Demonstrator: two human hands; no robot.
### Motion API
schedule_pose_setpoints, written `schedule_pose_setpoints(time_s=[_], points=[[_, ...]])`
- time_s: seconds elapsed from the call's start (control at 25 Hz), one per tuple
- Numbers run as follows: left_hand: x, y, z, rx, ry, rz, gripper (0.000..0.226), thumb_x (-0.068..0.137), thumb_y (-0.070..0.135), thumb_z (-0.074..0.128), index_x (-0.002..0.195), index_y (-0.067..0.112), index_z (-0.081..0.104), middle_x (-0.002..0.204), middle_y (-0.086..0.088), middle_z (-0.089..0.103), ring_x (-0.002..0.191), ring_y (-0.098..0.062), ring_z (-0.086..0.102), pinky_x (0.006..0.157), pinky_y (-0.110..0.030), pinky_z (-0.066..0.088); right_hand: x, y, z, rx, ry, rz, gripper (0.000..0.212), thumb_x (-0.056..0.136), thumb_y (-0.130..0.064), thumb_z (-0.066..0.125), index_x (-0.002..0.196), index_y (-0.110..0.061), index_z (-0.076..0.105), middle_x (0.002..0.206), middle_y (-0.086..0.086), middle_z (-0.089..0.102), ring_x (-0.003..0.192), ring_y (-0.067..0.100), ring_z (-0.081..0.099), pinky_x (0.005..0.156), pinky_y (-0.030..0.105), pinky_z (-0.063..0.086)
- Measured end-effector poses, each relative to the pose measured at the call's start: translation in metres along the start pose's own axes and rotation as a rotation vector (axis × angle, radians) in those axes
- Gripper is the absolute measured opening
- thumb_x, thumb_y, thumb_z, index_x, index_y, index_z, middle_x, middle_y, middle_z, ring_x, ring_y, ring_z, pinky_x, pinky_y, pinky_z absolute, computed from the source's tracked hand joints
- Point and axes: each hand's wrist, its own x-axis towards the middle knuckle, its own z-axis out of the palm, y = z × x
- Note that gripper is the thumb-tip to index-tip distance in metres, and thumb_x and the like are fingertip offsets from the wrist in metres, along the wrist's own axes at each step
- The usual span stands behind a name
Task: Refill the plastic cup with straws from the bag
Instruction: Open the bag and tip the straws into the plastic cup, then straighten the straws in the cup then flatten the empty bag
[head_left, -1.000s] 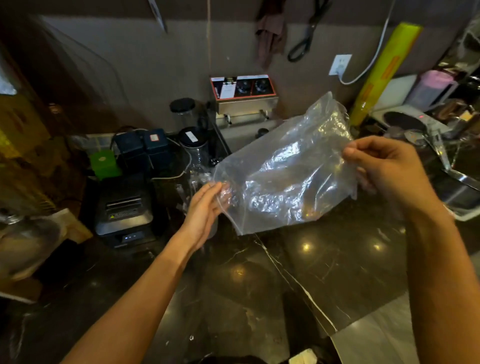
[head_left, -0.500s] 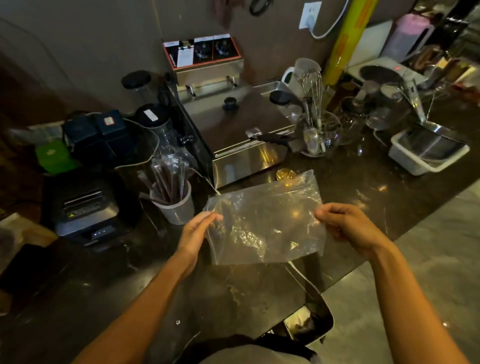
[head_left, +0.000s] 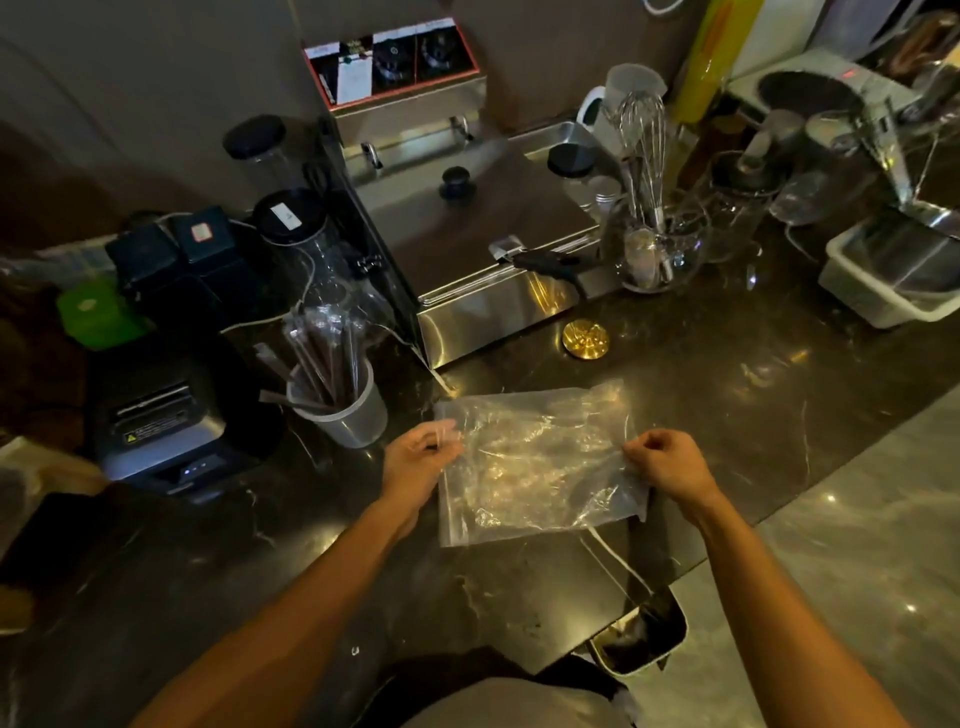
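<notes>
A clear plastic bag (head_left: 535, 462), flat with nothing visible inside, is stretched between my hands just above the dark marble counter. My left hand (head_left: 421, 457) pinches its left edge and my right hand (head_left: 665, 462) pinches its right edge. To the left of the bag stands a translucent plastic cup (head_left: 345, 415) holding several wrapped dark straws (head_left: 322, 358) that lean up and to the left. The cup is a short way from my left hand, not touching it.
A black receipt printer (head_left: 161, 426) sits left of the cup. Behind are blender jars (head_left: 298, 244), a steel fryer (head_left: 467, 228), a glass bowl with whisks (head_left: 654, 244), a gold disc (head_left: 585, 338) and a white tub (head_left: 893, 275). A bin (head_left: 644, 639) stands below the counter edge.
The bag came down from chest height to just above the counter, held flatter. The view tilted down, and the cup with straws came into sight beside my left hand.
</notes>
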Motion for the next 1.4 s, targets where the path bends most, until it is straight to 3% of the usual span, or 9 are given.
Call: schedule_pose_setpoints(time_s=[0.12,0.36,0.44,0.56,0.76,0.92,1.08,1.24,1.4], points=[[0.008,0.002,0.01,0.036,0.044,-0.049,0.041,0.083,-0.001,0.079,0.121,0.012,0.068,0.098,0.003,0.072,0.09,-0.013,0.07,0.066,-0.012,0.056,0.009,0.003,-0.001,-0.058,0.038,-0.001,0.015,0.1,-0.019,0.066,0.09,-0.011,0.074,0.089,0.013,0.075,0.091,0.034,0.073,0.087,0.054,0.06],[0.016,0.003,0.01,0.08,0.052,-0.118,0.056,0.088,0.016,0.079,0.136,0.01,0.052,0.121,-0.002,0.063,0.106,-0.019,0.064,0.08,-0.022,0.05,0.023,-0.003,0.004,-0.243,0.091,-0.021,0.024,0.098,-0.03,0.067,0.111,-0.01,0.066,0.106,0.015,0.072,0.1,0.035,0.069,0.09,0.057,0.057],[0.011,0.008,0.007,0.066,0.104,-0.028,0.039,0.09,0.011,0.076,0.126,0.007,0.062,0.116,-0.004,0.065,0.108,-0.024,0.066,0.083,-0.024,0.053,0.022,-0.007,0.008,-0.352,0.172,-0.066,0.033,0.096,-0.036,0.066,0.116,-0.011,0.063,0.112,0.016,0.067,0.101,0.036,0.066,0.091,0.058,0.055],[0.0,0.02,-0.009,-0.04,0.196,0.158,0.011,0.092,0.002,0.07,0.097,0.011,0.073,0.099,-0.008,0.074,0.098,-0.025,0.07,0.084,-0.029,0.056,0.017,-0.027,0.022,-0.34,0.273,-0.218,0.028,0.097,-0.024,0.065,0.12,-0.007,0.066,0.116,0.018,0.066,0.104,0.036,0.065,0.093,0.059,0.054],[-0.019,0.027,-0.051,-0.112,0.268,0.159,0.009,0.096,0.009,0.066,0.09,0.013,0.071,0.092,-0.011,0.073,0.081,-0.016,0.07,0.067,-0.012,0.052,0.005,-0.075,0.072,-0.224,0.126,-0.364,0.012,0.101,-0.017,0.062,0.11,-0.014,0.07,0.099,0.007,0.073,0.092,0.024,0.071,0.084,0.045,0.061],[-0.031,0.015,-0.085,-0.185,0.405,0.133,0.028,0.097,0.016,0.067,0.069,0.017,0.063,0.074,-0.01,0.065,0.076,-0.02,0.063,0.074,-0.027,0.049,-0.01,-0.129,0.12,-0.185,-0.114,-0.447,0.011,0.101,-0.019,0.063,0.104,-0.016,0.074,0.09,0.0,0.072,0.084,0.012,0.068,0.072,0.026,0.053],[-0.033,0.015,-0.114,-0.265,0.507,0.119,0.013,0.093,0.018,0.072,0.096,0.009,0.062,0.089,-0.009,0.063,0.084,-0.019,0.062,0.085,-0.039,0.053,-0.026,-0.179,0.17,-0.038,-0.332,-0.464,0.019,0.099,-0.03,0.067,0.108,-0.015,0.074,0.096,0.006,0.074,0.088,0.018,0.072,0.076,0.029,0.058],[-0.019,0.032,-0.133,-0.212,0.499,0.072,0.044,0.091,0.02,0.075,0.13,0.011,0.055,0.109,-0.006,0.062,0.094,-0.017,0.063,0.085,-0.03,0.055,-0.038,-0.214,0.21,0.057,-0.351,-0.355,0.027,0.098,-0.032,0.069,0.121,-0.028,0.056,0.097,0.008,0.072,0.073,0.015,0.069,0.066,0.024,0.057],[-0.007,0.038,-0.148,-0.011,0.355,0.047,0.047,0.095,0.024,0.069,0.14,0.021,0.054,0.104,-0.007,0.071,0.101,-0.02,0.069,0.093,-0.039,0.058,-0.042,-0.225,0.227,0.07,-0.383,-0.292,0.007,0.1,-0.017,0.063,0.105,-0.022,0.062,0.082,0.001,0.064,0.07,0.012,0.06,0.059,0.022,0.047]])
